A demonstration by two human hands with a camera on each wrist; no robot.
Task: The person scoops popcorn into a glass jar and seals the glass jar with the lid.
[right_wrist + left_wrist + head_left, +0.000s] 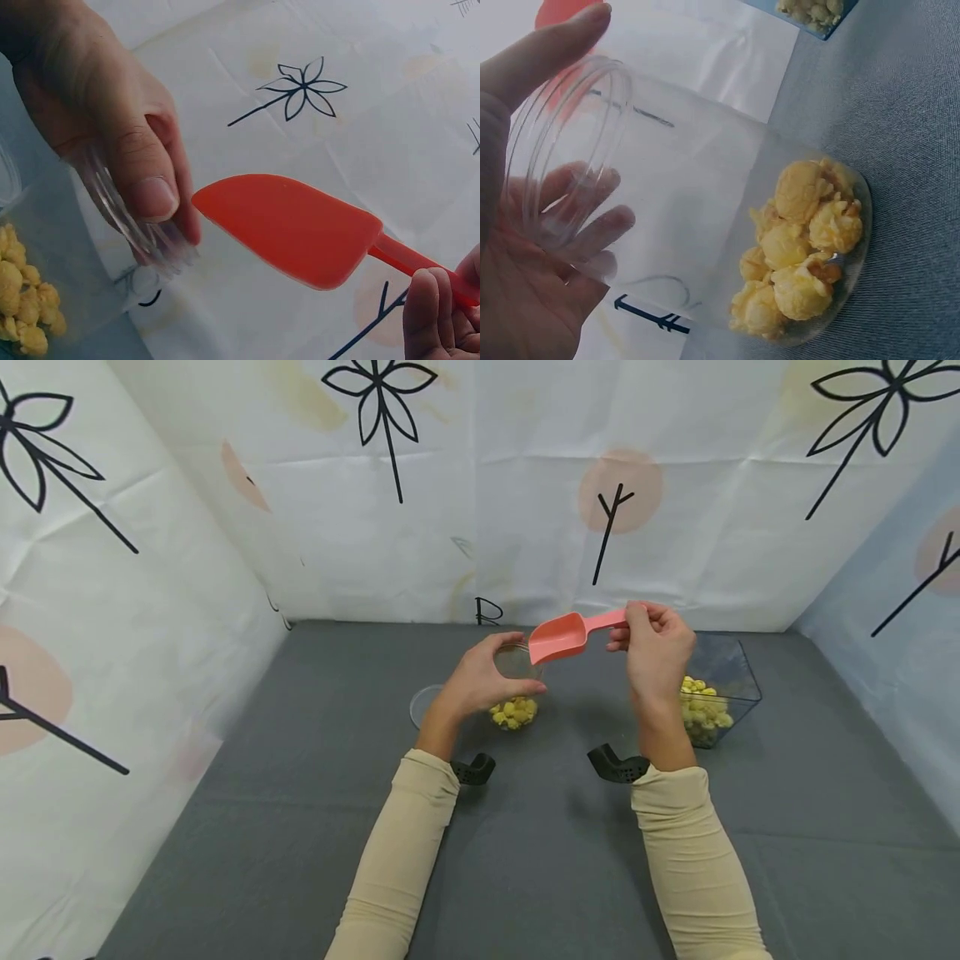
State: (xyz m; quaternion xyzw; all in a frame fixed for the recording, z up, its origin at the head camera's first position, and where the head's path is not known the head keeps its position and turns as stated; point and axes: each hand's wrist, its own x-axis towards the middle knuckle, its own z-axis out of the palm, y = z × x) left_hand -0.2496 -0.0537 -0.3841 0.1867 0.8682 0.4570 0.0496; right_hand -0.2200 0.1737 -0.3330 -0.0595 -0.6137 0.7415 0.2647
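My left hand (474, 675) grips a clear jar (682, 191) around its threaded mouth, thumb on one side and fingers on the other. Yellow popcorn (795, 247) covers the jar's bottom. A coral-red scoop (561, 637) is held by its handle in my right hand (660, 647), pinched between thumb and fingers. Its tip points left, close by the jar's mouth in the head view. No popcorn shows in the scoop's bowl. In the right wrist view, the scoop (292, 229) shows its smooth outer side, with its tip near the left thumb.
A clear square-topped container (723, 664) with more popcorn (703, 706) stands right of my right hand. A clear round lid (422, 706) lies on the grey table (525, 860), left of the jar. White printed cloth (510, 510) encloses the back and sides.
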